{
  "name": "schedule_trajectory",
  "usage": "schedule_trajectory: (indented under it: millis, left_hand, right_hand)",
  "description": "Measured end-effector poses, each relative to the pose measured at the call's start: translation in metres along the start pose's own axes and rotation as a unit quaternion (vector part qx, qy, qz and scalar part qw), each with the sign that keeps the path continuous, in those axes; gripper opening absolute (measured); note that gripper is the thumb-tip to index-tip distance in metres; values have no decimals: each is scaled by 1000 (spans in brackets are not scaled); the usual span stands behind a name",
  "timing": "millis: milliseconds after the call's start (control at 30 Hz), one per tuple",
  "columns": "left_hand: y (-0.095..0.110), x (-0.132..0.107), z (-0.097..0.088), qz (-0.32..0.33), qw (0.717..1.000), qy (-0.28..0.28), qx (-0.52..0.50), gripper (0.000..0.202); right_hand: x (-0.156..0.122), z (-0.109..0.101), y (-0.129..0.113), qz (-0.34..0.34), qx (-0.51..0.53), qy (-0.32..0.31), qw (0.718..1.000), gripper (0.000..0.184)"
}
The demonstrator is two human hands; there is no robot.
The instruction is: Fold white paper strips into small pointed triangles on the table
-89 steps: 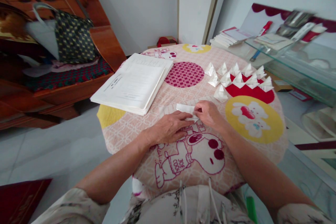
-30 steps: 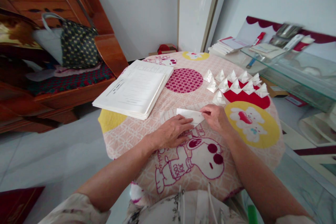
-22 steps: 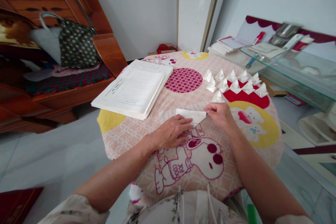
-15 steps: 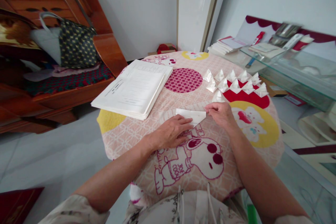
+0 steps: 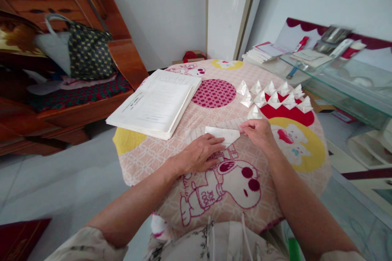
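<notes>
A small folded sheet of white paper lies on the cloth-covered round table in front of me, with a pointed right end. My left hand rests palm down over its left part, fingers stretched out and lying on the paper. At the right corner, my right hand is closed in a pinch at the paper's tip. Just beyond the right hand, several folded white paper pieces with pointed tips stand in rows. A thick stack of printed sheets lies to the left.
The patterned tablecloth covers the table. At right, a glass shelf holds papers, a metal container and a cup. A wooden bench with a dotted bag stands on the left.
My right hand has shifted very slightly at the paper's right corner. My left hand and the paper stay in place.
</notes>
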State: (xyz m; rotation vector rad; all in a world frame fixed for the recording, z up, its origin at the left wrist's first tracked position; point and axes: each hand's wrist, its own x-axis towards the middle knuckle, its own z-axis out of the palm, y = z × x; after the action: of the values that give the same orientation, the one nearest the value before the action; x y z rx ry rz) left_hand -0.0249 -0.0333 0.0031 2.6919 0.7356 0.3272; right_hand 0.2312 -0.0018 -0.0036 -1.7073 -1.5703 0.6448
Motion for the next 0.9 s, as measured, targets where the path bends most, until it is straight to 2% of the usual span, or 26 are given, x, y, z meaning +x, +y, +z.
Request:
schedule_trajectory:
  millis: [233,900]
  left_hand:
    - [0,0,0,6,1000,0,3,41]
    - [-1,0,1,2,1000,0,-6,42]
  right_hand:
    - [-1,0,-1,23,-12,-1,1000,21]
    - [-2,1,-4,-21,29,10,999,22]
